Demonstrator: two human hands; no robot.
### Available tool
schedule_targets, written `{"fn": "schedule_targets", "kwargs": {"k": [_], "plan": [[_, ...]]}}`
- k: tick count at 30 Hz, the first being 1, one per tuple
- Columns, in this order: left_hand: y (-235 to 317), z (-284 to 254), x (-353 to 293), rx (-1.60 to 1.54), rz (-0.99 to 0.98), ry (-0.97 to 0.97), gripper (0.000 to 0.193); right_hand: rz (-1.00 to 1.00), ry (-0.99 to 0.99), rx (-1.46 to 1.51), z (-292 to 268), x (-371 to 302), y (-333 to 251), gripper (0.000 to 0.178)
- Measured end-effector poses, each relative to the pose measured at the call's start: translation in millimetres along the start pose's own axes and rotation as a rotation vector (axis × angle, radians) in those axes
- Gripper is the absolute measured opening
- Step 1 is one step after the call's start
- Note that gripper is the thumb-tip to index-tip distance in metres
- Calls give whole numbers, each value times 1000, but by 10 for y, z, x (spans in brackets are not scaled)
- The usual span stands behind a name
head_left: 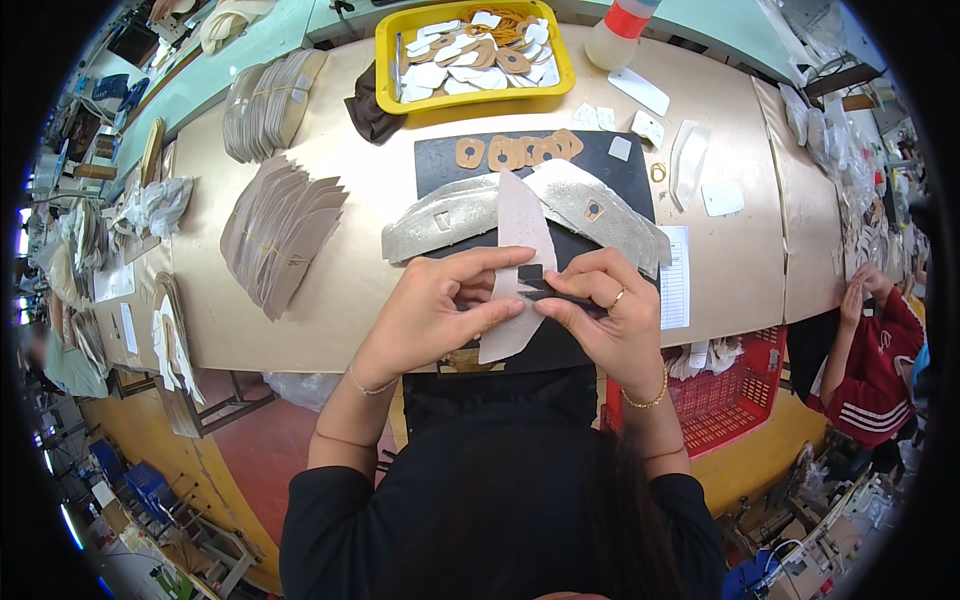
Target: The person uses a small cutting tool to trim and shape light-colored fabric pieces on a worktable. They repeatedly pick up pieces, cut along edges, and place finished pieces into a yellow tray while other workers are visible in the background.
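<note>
Both my hands are raised over the near edge of the table around a long, pale grey-beige panel (527, 222) with a pointed far end. A small, dark rectangular opening shows in its middle. My left hand (432, 300) pinches the panel's left edge between thumb and fingers. In my right hand (607, 310), thumb and fingers close on a thin dark tool (562, 297) beside the opening; its kind is mostly hidden by the fingers. Beyond lie two silvery-grey curved panels, the left one (440, 222) with a slot and the right one (600, 207) with a tan-rimmed hole.
A black mat (435, 160) carries several tan ring patches (503, 153). A yellow tray (480, 103) full of white and tan pieces stands behind it. Stacked panels (275, 235) lie left, a printed sheet (675, 275) right. A red basket (720, 405) is below; another person (875, 350) sits far right.
</note>
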State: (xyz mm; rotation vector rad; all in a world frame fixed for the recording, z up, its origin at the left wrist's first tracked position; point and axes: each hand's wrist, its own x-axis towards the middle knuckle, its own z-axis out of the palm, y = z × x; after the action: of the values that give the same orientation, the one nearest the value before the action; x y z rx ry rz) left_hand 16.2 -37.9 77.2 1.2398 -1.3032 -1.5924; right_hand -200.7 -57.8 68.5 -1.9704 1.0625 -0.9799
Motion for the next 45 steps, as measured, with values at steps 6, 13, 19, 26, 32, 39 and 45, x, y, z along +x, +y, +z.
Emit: {"fn": "schedule_targets", "kwargs": {"k": [6,13,19,26,32,39,45], "plan": [[27,-4,-7,-3,-20,-13,46,-24,10,-16,10,1,13,23],[8,-14,-2,31,-32,-22,47,-9,8,2,8,-8,16,21],[12,-12,0,24,-35,-29,48,-10,11,11,10,0,15,21],[25,-6,6,8,-32,-29,48,9,26,30,27,-11,30,20],[64,27,-11,-118,-102,5,53,7,193,86,50,7,83,20],[73,24,-13,-237,-117,21,55,54,65,-23,-70,-11,56,30],[57,30,-6,-226,-142,1,53,9,46,-54,-93,-8,39,28]]}}
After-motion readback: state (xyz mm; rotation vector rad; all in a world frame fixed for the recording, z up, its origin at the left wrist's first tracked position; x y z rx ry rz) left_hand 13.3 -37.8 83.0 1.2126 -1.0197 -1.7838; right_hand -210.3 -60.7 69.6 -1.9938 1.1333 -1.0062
